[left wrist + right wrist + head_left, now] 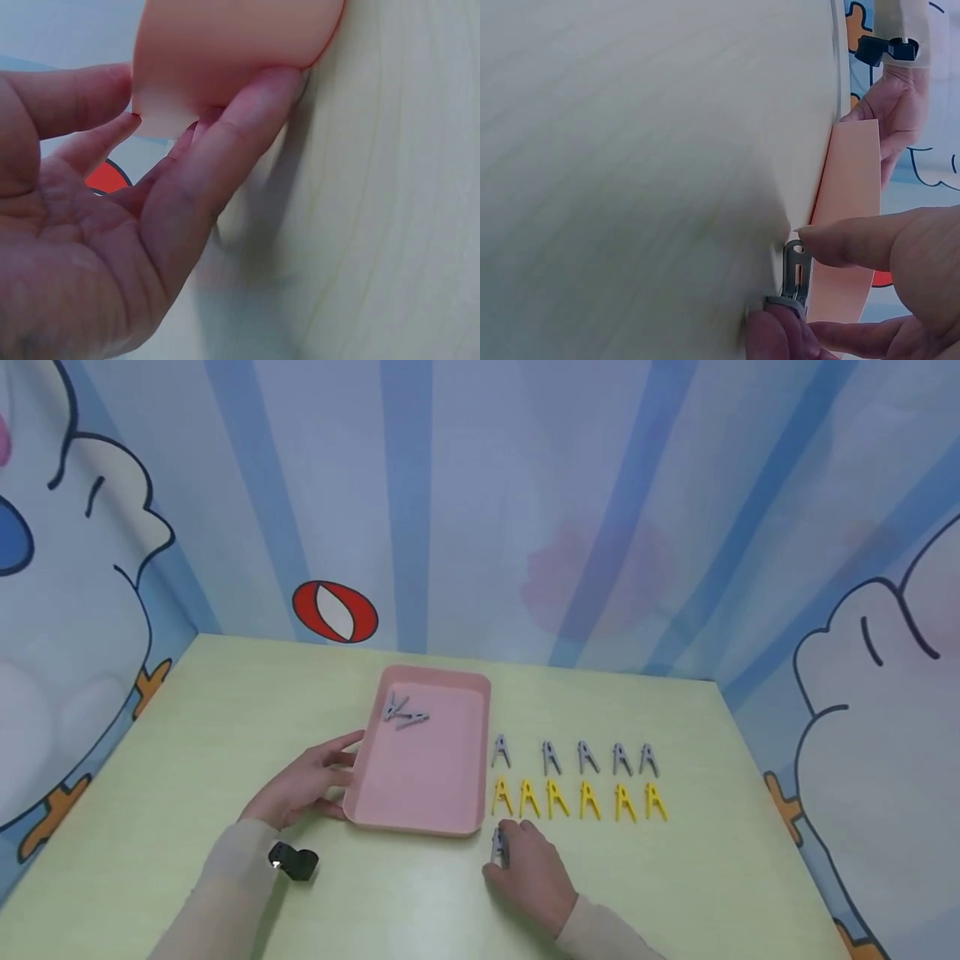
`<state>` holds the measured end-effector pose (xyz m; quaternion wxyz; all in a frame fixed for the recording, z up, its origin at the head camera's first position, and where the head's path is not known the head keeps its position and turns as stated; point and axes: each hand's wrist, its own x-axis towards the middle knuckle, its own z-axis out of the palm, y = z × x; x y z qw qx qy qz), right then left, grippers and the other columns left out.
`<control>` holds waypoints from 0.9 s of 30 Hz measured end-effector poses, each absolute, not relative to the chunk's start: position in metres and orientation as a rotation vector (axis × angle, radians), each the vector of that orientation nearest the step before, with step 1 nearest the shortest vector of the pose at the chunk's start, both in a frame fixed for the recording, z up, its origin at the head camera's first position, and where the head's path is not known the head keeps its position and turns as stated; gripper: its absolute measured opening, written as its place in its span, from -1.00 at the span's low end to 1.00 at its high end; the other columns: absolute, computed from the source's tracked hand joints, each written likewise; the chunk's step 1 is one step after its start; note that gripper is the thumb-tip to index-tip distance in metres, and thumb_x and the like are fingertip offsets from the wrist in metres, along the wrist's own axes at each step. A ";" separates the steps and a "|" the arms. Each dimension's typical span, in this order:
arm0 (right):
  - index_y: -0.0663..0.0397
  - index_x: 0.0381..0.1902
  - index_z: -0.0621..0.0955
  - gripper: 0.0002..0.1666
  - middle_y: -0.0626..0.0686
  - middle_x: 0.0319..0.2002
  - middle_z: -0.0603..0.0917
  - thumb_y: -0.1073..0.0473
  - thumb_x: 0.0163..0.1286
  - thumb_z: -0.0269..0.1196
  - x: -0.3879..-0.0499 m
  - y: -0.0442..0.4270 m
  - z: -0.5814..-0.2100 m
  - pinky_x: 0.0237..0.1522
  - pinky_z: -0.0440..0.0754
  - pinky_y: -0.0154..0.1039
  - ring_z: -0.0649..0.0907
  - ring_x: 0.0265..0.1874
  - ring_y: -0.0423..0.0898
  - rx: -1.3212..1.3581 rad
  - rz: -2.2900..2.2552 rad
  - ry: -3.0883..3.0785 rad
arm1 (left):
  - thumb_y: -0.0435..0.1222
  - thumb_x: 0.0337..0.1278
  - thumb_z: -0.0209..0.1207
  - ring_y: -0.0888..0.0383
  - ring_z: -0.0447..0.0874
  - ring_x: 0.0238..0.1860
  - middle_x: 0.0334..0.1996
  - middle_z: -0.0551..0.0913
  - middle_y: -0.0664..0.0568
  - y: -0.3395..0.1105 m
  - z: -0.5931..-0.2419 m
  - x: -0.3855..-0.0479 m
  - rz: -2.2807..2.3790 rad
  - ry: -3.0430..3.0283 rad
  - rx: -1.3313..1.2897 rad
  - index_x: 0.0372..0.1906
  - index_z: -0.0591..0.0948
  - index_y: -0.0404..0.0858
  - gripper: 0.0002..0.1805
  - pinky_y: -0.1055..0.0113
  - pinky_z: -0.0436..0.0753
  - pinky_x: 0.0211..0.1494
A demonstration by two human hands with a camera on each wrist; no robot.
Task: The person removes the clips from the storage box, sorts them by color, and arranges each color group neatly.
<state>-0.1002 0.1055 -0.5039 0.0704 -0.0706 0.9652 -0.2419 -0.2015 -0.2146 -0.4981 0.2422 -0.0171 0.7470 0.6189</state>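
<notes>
My left hand (303, 781) holds the left side of the pink tray (420, 777), its fingers spread along the wall and rim. Up close in the left wrist view, fingertips touch the pink wall (217, 52). Just right of the tray's near corner, my right hand (531, 868) pinches a grey clothespin (498, 847) low over the table. The right wrist view shows that clothespin (797, 274) between thumb and fingers. Two grey clothespins (411, 719) lie inside the tray at its far left. A row of yellow clothespins (588, 800) lies beyond my right hand.
Several grey clothespins (551, 757) form a row behind the yellow ones, right of the tray. All lie on a pale yellow-green table (187, 735). A patterned blue backdrop (480, 510) rises along its far and side edges. A black device (294, 862) sits on the left wrist.
</notes>
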 end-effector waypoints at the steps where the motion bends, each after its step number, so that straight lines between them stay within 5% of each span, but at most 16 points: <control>1: 0.37 0.07 0.57 -0.39 0.05 -0.37 0.51 0.18 0.07 0.40 -0.101 0.105 -0.504 -0.50 0.46 -0.21 0.43 -0.48 -0.11 -0.219 -0.721 2.906 | -0.49 0.27 0.09 -0.10 0.58 -0.02 0.35 0.26 -0.29 -0.214 -0.498 -0.201 1.693 2.042 -0.049 0.57 0.15 0.02 -0.18 0.02 0.73 -0.25; 14: 0.36 0.16 0.54 -0.33 0.19 -0.17 0.62 0.10 0.17 0.45 -0.115 0.107 -0.481 -0.35 0.61 -0.15 0.53 -0.40 -0.09 -0.270 -0.693 2.914 | -0.49 0.27 0.11 -0.15 0.54 0.03 0.34 0.27 -0.28 -0.210 -0.495 -0.201 1.684 2.064 -0.062 0.57 0.16 -0.01 -0.19 0.03 0.73 -0.25; 21: 0.43 0.15 0.53 -0.46 -0.02 -0.53 0.48 0.24 0.28 0.36 -0.142 0.102 -0.455 -0.58 0.41 -0.30 0.43 -0.60 -0.17 -0.365 -0.920 2.872 | -0.48 0.24 0.13 -0.11 0.57 -0.01 0.33 0.28 -0.28 -0.207 -0.500 -0.200 1.680 2.087 -0.066 0.55 0.20 -0.01 -0.19 0.03 0.73 -0.28; 27: 0.38 0.16 0.53 -0.49 0.01 -0.47 0.58 0.23 0.32 0.33 -0.174 0.086 -0.439 -0.55 0.53 -0.27 0.54 -0.56 -0.14 -0.303 -0.997 2.791 | -0.49 0.23 0.14 -0.09 0.59 -0.04 0.32 0.31 -0.27 -0.204 -0.503 -0.200 1.681 2.093 -0.056 0.54 0.21 -0.01 -0.20 0.03 0.73 -0.30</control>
